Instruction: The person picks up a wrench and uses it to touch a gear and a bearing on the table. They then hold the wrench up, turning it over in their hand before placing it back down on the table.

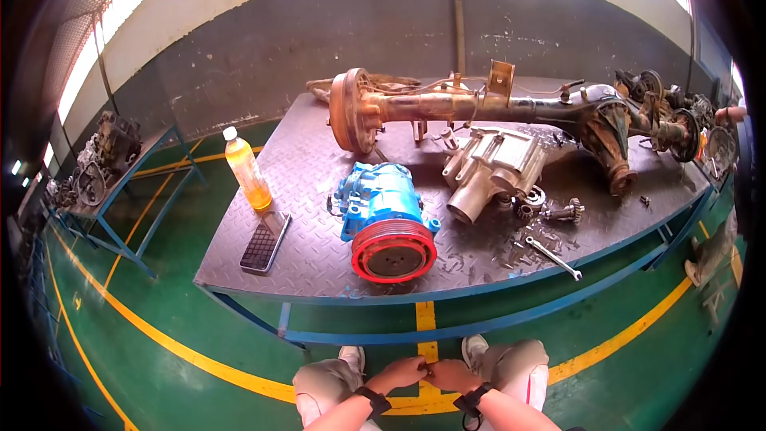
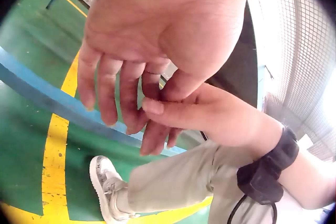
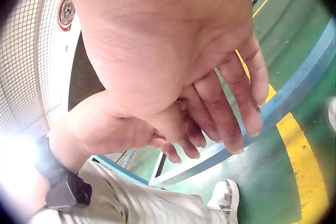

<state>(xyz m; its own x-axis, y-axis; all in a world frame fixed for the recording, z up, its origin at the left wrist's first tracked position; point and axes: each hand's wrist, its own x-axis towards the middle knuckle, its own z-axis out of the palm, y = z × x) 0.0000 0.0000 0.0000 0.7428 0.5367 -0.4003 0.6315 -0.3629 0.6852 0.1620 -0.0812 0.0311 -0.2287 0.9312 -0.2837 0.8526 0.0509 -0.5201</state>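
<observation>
At the near middle of the table (image 1: 307, 231) sits the blue compressor (image 1: 381, 191), its red-rimmed pulley (image 1: 393, 254) facing the near edge. The unit is probably heavy for its size, stiff and not fragile. Smooth paint may be slippery if oiled; the side fittings appear less suited to bearing load. Recommended hold: both hands, one beneath the blue housing, one under the pulley rim. The rim is round and grooved; the housing is a ribbed, roughly cylindrical casting.

In front of the near edge, the left hand (image 1: 404, 372) and right hand (image 1: 452, 375) meet above the floor. Fingers of both are loosely extended, and their tips overlap and touch; neither visibly grips a part. Whether something small lies between the fingertips cannot be told.

To the right of the compressor stands a bare, dull-silver metal case (image 1: 499, 156) with an open tubular neck. Adjacent on its near side are toothed gears (image 1: 531, 205) and a short geared shaft (image 1: 565, 211). A slim, polished wrench (image 1: 554, 258) lies nearer the edge. Across the far side extends a rusted axle (image 1: 447, 106), with a broad drum (image 1: 347, 112) at its left end. At left, a flat, glossy phone (image 1: 266, 243) rests near an upright, clear bottle (image 1: 247, 169) of orange liquid. The tabletop is raised-pattern metal plate.
</observation>
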